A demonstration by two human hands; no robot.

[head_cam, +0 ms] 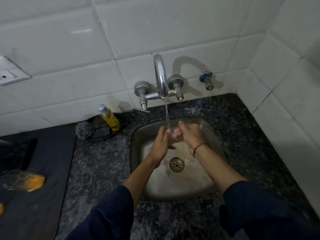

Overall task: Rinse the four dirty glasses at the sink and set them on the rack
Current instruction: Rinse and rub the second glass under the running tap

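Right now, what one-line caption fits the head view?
Under the running tap, the left hand and right hand rinse a clear glass above the steel sink; another dirty glass lies far left.
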